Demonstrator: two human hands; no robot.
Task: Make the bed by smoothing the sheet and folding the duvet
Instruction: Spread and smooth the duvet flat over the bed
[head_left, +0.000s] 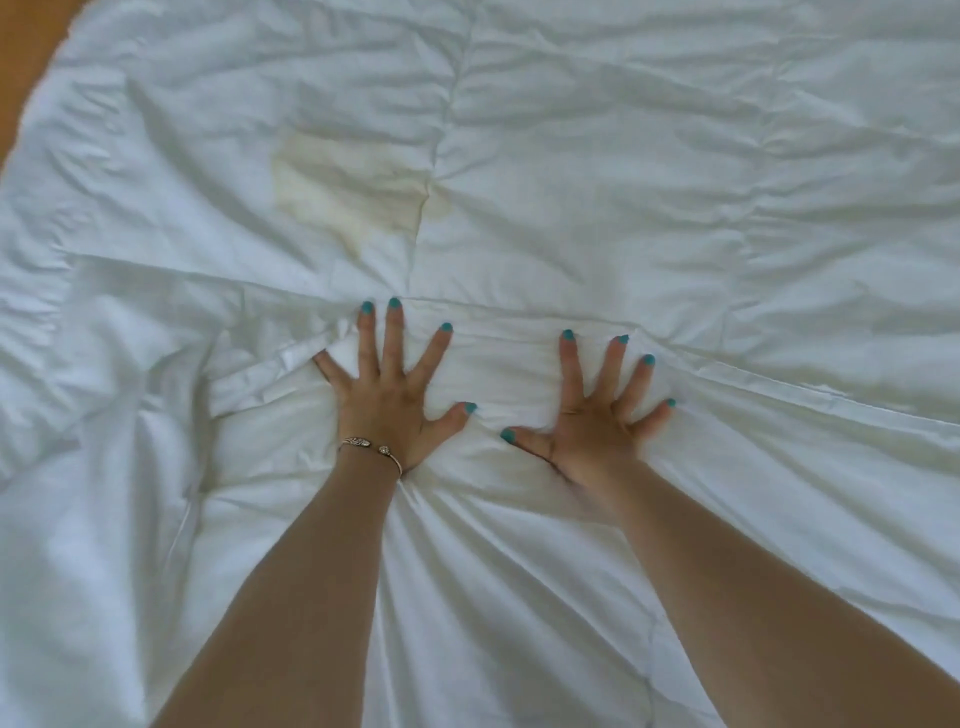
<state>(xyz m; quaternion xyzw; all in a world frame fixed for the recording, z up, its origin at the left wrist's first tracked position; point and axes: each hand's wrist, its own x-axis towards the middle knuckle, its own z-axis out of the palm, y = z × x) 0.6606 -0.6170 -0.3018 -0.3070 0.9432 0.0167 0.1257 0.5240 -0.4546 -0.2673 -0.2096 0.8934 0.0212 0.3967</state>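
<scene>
White duvet (571, 208), one in number, spread across nearly the whole view, with a folded-over edge (779, 384) running from 9 o'clock to 3 o'clock just beyond the fingertips. Left hand (392, 384) and right hand (597, 415), two in all, both flat, fingers splayed and straight, pressing the near layer, gripping nothing. Radiating creases toward 6 o'clock between the forearms. One bracelet (371, 448) at the left wrist. One yellowish stain (343, 187) at 11 o'clock from the left hand. Strip of orange-brown floor (26, 67) at the far 10 o'clock corner. Sheet not distinguishable from the duvet here.

Handling, as judged: soft, puffy, light for its bulk, limp, no stiffness to carry a fold; slides and bunches readily under the palms. Best taken along the hemmed edge or at corners, both hands well apart, pinched through both layers.
</scene>
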